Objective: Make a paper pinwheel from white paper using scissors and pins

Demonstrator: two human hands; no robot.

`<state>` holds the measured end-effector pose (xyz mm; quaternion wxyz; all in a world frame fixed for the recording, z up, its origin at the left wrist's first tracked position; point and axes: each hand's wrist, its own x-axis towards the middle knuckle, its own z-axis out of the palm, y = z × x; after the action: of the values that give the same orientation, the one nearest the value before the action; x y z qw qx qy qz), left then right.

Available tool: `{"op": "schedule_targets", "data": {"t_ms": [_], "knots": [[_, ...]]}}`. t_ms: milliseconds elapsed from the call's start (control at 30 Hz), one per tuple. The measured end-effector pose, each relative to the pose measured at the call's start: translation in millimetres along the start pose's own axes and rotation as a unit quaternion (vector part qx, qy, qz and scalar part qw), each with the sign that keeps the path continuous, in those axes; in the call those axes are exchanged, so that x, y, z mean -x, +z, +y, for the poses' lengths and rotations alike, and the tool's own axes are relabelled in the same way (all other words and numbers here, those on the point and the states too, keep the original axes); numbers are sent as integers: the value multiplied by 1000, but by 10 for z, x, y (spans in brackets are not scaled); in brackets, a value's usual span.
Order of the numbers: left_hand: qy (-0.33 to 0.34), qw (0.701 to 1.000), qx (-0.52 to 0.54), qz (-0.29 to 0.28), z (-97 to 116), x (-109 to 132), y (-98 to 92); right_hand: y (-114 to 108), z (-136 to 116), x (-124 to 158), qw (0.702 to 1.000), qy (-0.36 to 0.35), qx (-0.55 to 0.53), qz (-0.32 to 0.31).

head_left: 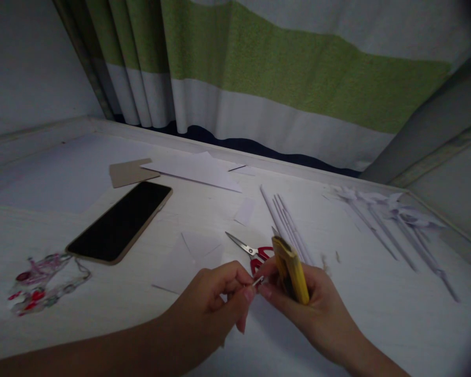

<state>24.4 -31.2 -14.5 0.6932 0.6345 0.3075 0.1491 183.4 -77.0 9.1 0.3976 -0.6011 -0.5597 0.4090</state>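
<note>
SMALL WHITE PIECE [258,281] BTWN FINGERTIPS, YELLOW CUTTER [292,269] IN R HAND

From my end: L hand [215,301] has thumb + index pinched narrow on the small white piece; R hand [324,298] thumb + index meet its other end, fingertips nearly touching the left's. Piece's long axis runs L-R across the small gap, right end tipped a bit away from the wearer. Detail's blurred, can't tell more.

Yellow cutter is gripped in the R hand, above the thumb; long axis slants fwd + slightly L, blade end pointing away from the wearer, butt back by the palm.

Scissors [251,252] lie just beyond the fingertips: red handles nearest the R fingers, blades pointing fwd-L. Rolled paper sticks [271,209] beyond the R fingers, long axes running away + slightly L. Phone [121,222] well L of and beyond the L fingers, w/ beaded strap [37,298] nearer the wearer. Stemmed paper shapes [396,209] well R of the R fingers.
</note>
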Motion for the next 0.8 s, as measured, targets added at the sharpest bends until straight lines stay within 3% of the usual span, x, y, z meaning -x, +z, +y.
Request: {"op": "schedule_targets", "data": {"t_ms": [200,333,500,800], "knots": [[-9,1000,5,-16,12,5,23,19,14,12,999,15,-29,-16],[-34,997,41,-56,9,-11,16,14,36,32,999,-3,-18,-38],[-42,991,75,-104,-15,-23,6,7,28,38,999,-23,10,-20],[-36,993,65,-90,-4,-16,-4,30,36,61,997,-45,52,29]]}}
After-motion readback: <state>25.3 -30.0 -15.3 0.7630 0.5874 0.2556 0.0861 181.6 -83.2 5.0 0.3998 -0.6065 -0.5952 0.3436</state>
